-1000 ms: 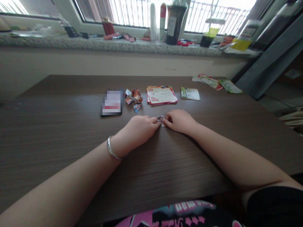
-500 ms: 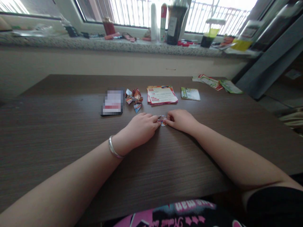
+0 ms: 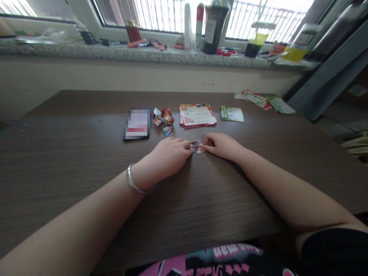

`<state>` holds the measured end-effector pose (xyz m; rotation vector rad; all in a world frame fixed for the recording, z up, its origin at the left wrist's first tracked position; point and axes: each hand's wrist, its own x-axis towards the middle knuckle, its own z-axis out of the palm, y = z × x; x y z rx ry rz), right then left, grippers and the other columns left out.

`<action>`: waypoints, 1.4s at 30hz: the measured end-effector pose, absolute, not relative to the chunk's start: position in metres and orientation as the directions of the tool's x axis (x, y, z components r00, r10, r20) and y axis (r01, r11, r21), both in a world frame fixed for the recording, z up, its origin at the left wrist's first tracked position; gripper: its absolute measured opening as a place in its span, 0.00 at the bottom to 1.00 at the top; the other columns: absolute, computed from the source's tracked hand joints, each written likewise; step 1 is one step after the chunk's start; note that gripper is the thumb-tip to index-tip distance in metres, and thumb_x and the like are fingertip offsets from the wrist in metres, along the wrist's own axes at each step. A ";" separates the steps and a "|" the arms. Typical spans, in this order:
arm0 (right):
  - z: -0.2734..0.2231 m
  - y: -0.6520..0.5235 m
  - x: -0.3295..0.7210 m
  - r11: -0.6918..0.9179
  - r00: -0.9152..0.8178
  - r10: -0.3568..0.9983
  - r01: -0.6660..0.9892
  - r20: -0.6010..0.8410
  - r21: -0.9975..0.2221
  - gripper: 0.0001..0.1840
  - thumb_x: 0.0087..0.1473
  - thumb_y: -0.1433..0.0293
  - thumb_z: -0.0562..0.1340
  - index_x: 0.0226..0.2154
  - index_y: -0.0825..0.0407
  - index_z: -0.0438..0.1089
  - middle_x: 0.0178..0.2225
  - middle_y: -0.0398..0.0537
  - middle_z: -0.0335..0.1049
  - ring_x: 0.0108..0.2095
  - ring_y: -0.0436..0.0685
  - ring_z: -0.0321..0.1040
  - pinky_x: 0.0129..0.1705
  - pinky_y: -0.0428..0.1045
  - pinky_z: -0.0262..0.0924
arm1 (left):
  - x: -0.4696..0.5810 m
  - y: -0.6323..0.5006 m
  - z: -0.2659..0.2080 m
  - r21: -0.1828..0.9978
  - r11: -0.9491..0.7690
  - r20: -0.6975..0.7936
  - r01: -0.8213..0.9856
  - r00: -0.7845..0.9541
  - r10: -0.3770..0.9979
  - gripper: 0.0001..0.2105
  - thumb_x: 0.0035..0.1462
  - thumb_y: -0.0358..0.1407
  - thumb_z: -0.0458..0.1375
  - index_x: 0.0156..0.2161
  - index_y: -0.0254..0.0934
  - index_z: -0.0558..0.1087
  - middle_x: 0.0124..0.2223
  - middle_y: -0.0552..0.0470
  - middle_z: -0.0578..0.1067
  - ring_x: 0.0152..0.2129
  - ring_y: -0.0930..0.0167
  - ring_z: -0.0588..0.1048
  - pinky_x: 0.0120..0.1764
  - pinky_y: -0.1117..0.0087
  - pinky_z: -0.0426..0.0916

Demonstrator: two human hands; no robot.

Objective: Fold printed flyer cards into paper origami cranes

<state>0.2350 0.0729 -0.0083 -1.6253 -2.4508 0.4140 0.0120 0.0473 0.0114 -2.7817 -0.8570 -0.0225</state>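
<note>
Between my two hands, low over the table, is a small folded piece of printed paper (image 3: 197, 147) with coloured patterns. My left hand (image 3: 172, 155), with a silver bangle on the wrist, has its fingers closed on the paper's left edge. From the other side, my right hand (image 3: 221, 145) pinches the right edge between thumb and forefinger. Just beyond my left hand lies a folded paper figure (image 3: 163, 120) with several points in orange, white and blue. Behind the paper rests a stack of printed cards (image 3: 198, 115).
A dark-edged flat object with a blurred face (image 3: 136, 124) lies on the brown table (image 3: 184, 191), left of the figure. Toward the right are a small green-and-white paper stack (image 3: 232, 114) and loose paper strips (image 3: 255, 100). Bottles and small items crowd the granite windowsill (image 3: 172, 57).
My hands have drawn slightly apart, the left one shifting a little left, and more of the folded paper shows between them. The other things on the table have stayed in place.
</note>
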 end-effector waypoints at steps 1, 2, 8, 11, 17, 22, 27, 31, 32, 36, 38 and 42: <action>-0.009 0.073 0.236 0.371 -0.396 0.918 0.869 -0.010 -0.328 0.10 0.55 0.60 0.61 0.32 0.50 0.69 0.29 0.45 0.73 0.27 0.51 0.64 0.27 0.46 0.48 | 0.011 0.048 0.012 -0.206 -0.803 0.074 0.558 0.828 0.556 0.14 0.61 0.30 0.52 0.48 0.38 0.76 0.42 0.47 0.76 0.38 0.65 0.75 0.41 0.64 0.67; -0.009 0.074 0.237 0.377 -0.404 0.915 0.864 -0.012 -0.334 0.10 0.55 0.61 0.61 0.32 0.50 0.69 0.28 0.44 0.73 0.27 0.51 0.64 0.27 0.46 0.48 | 0.010 0.049 0.012 -0.200 -0.805 0.063 0.559 0.827 0.558 0.14 0.60 0.30 0.52 0.48 0.39 0.76 0.43 0.47 0.76 0.38 0.65 0.75 0.41 0.64 0.68; -0.009 0.074 0.239 0.390 -0.424 0.905 0.846 -0.016 -0.365 0.09 0.55 0.62 0.62 0.30 0.50 0.68 0.28 0.44 0.72 0.27 0.51 0.62 0.27 0.46 0.47 | 0.008 0.052 0.013 -0.195 -0.825 0.030 0.531 0.844 0.536 0.13 0.62 0.30 0.51 0.47 0.38 0.75 0.43 0.47 0.76 0.39 0.65 0.75 0.42 0.65 0.69; -0.009 0.074 0.238 0.395 -0.423 0.906 0.844 0.002 -0.362 0.09 0.54 0.62 0.62 0.30 0.50 0.68 0.27 0.43 0.71 0.26 0.50 0.62 0.26 0.46 0.46 | 0.011 0.049 0.013 -0.195 -0.817 0.038 0.543 0.837 0.547 0.14 0.62 0.29 0.49 0.46 0.37 0.75 0.43 0.46 0.76 0.39 0.64 0.75 0.41 0.64 0.69; -0.011 0.073 0.239 0.406 -0.433 0.900 0.807 0.037 -0.430 0.06 0.53 0.64 0.64 0.32 0.50 0.71 0.25 0.41 0.68 0.25 0.49 0.60 0.27 0.45 0.47 | 0.013 0.048 0.011 -0.170 -0.799 0.068 0.577 0.815 0.575 0.16 0.61 0.29 0.49 0.51 0.38 0.72 0.45 0.47 0.75 0.39 0.64 0.74 0.39 0.64 0.69; -0.014 0.077 0.241 0.369 -0.417 0.909 0.783 0.017 -0.501 0.06 0.51 0.65 0.65 0.31 0.50 0.72 0.23 0.39 0.66 0.24 0.48 0.59 0.27 0.45 0.47 | 0.013 0.051 0.006 -0.183 -0.802 0.124 0.569 0.822 0.556 0.17 0.61 0.29 0.51 0.53 0.38 0.71 0.45 0.47 0.74 0.40 0.64 0.72 0.39 0.65 0.68; -0.017 0.078 0.243 0.369 -0.415 0.909 0.763 0.034 -0.531 0.06 0.51 0.65 0.65 0.32 0.51 0.72 0.23 0.38 0.66 0.24 0.47 0.59 0.27 0.45 0.47 | 0.015 0.050 0.002 -0.207 -0.800 0.140 0.563 0.826 0.546 0.16 0.62 0.31 0.51 0.53 0.40 0.71 0.44 0.46 0.74 0.39 0.64 0.72 0.39 0.65 0.69; -0.019 0.079 0.242 0.385 -0.432 0.900 0.739 0.050 -0.553 0.05 0.51 0.66 0.64 0.31 0.51 0.72 0.22 0.38 0.64 0.23 0.47 0.57 0.27 0.45 0.46 | 0.017 0.047 0.002 -0.173 -0.797 0.147 0.579 0.815 0.560 0.16 0.61 0.30 0.51 0.53 0.39 0.72 0.46 0.46 0.74 0.42 0.63 0.72 0.43 0.63 0.70; -0.019 0.079 0.242 0.400 -0.446 0.893 0.725 0.060 -0.560 0.05 0.51 0.67 0.64 0.31 0.52 0.73 0.22 0.38 0.64 0.23 0.47 0.57 0.27 0.45 0.46 | 0.017 0.046 0.003 -0.159 -0.801 0.156 0.577 0.816 0.557 0.17 0.61 0.30 0.51 0.53 0.38 0.72 0.47 0.46 0.74 0.44 0.63 0.72 0.45 0.62 0.71; -0.024 0.080 0.242 0.495 -0.511 0.848 0.666 0.143 -0.558 0.03 0.51 0.70 0.63 0.30 0.52 0.73 0.22 0.38 0.63 0.24 0.48 0.57 0.29 0.45 0.49 | 0.018 0.045 0.001 -0.104 -0.811 0.234 0.575 0.807 0.542 0.17 0.57 0.27 0.54 0.51 0.37 0.74 0.55 0.44 0.71 0.50 0.62 0.71 0.52 0.61 0.69; -0.025 0.080 0.242 0.544 -0.528 0.824 0.637 0.204 -0.547 0.03 0.50 0.70 0.64 0.31 0.52 0.73 0.25 0.40 0.64 0.26 0.48 0.59 0.30 0.45 0.50 | 0.018 0.045 -0.002 -0.085 -0.808 0.281 0.583 0.792 0.542 0.17 0.56 0.27 0.54 0.50 0.36 0.75 0.59 0.43 0.68 0.53 0.61 0.70 0.55 0.60 0.68; -0.027 0.081 0.243 0.613 -0.559 0.778 0.575 0.288 -0.541 0.03 0.50 0.71 0.64 0.31 0.53 0.73 0.31 0.45 0.69 0.31 0.50 0.63 0.33 0.46 0.54 | 0.018 0.048 -0.007 -0.035 -0.799 0.282 0.601 0.773 0.569 0.15 0.58 0.28 0.53 0.48 0.34 0.75 0.55 0.42 0.73 0.49 0.62 0.73 0.51 0.60 0.71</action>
